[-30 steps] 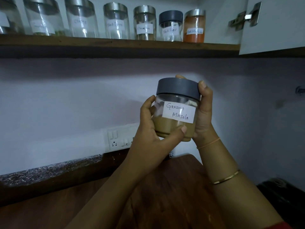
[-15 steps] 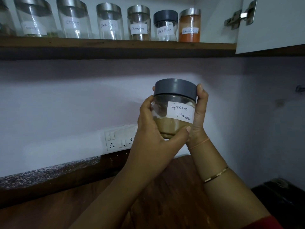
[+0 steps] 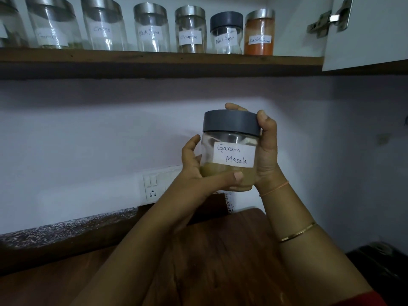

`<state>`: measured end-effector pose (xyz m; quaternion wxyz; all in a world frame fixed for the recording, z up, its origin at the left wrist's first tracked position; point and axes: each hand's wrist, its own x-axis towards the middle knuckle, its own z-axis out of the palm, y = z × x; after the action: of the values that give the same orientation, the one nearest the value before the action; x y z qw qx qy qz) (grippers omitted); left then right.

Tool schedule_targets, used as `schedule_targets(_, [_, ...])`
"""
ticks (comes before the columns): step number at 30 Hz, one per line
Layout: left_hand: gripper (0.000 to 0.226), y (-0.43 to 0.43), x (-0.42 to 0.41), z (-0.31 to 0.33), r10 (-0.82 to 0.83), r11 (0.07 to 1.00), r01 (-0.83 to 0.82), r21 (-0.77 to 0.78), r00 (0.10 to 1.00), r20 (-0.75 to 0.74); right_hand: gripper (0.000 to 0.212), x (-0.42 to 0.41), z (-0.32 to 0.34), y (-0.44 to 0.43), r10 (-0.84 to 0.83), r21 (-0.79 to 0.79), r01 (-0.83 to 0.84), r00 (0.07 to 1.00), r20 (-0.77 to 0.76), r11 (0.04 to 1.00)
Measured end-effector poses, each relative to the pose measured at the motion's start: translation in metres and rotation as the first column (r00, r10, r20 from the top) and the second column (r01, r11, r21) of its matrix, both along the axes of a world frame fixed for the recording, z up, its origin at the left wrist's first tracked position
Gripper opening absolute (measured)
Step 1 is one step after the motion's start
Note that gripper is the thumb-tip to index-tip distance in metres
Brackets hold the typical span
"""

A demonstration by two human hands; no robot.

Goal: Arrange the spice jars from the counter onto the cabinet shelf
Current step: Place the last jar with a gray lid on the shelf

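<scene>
Fingers (image 3: 237,175) of both hands wrap the Garam Masala jar (image 3: 230,151); lift it upright toward one o'clock, beside the chilli jar (image 3: 259,33).

White switch/socket plate (image 3: 154,186) on wall above table's back edge. Speckled stone upstand (image 3: 66,228) along that edge. Steel hinge (image 3: 330,18) on white cabinet door (image 3: 371,36), top right. Dark object (image 3: 384,268) at lower right, unclear.

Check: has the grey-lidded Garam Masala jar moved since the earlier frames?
No: the grey-lidded Garam Masala jar stays equally far below the wooden shelf, up-right of the white switch plate.
</scene>
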<state>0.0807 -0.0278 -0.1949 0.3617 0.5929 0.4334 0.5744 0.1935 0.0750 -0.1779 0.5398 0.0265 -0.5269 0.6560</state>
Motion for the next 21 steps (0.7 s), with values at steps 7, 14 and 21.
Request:
schedule_targets(7, [0.090,0.018,-0.012,-0.004,-0.077,0.996,0.081,-0.041,0.993,0.094,0.072,0.002,0.010,0.000,-0.112,0.040,0.108,0.988,0.108,0.993])
schedule_targets(14, [0.093,0.045,-0.007,0.006,0.222,0.971,-0.222,0.093,0.975,0.007,0.079,0.017,0.019,-0.003,-0.556,0.325,0.451,0.689,0.465,0.831])
schedule_targets(21, [0.101,0.071,0.025,0.030,0.246,0.944,-0.200,0.261,0.957,-0.156,0.082,0.026,0.034,-0.003,-0.714,0.469,0.540,0.571,0.407,0.699])
